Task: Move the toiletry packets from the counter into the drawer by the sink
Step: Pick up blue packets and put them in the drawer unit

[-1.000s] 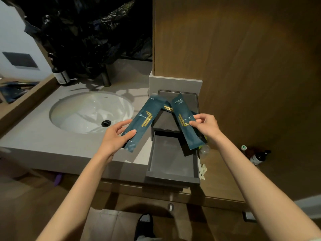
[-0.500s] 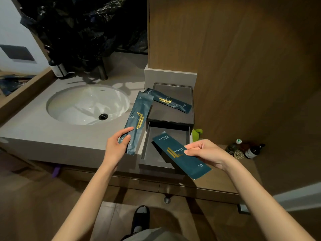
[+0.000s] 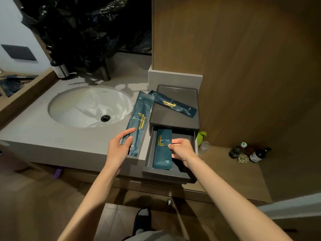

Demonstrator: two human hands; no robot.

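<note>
A small dark grey drawer unit (image 3: 174,119) stands on the counter right of the sink, its drawer (image 3: 163,173) pulled open. My right hand (image 3: 180,151) pinches a teal packet with gold print (image 3: 162,150) that lies lengthwise inside the drawer. My left hand (image 3: 119,148) holds a second teal packet (image 3: 139,119) by its lower end, above the counter just left of the drawer. A third teal packet (image 3: 174,106) lies diagonally on top of the drawer unit.
The white oval sink (image 3: 86,106) sits in the grey counter (image 3: 34,133) to the left, with a dark faucet (image 3: 105,72) and a bottle (image 3: 60,69) behind. Right of the unit a lower wooden shelf carries bottles (image 3: 256,154), a clear cup (image 3: 205,146) and a green item (image 3: 201,135). A wooden wall rises behind.
My right hand carried its packet from in front of the drawer down into it, turning it lengthwise. My left hand kept its packet about where it was.
</note>
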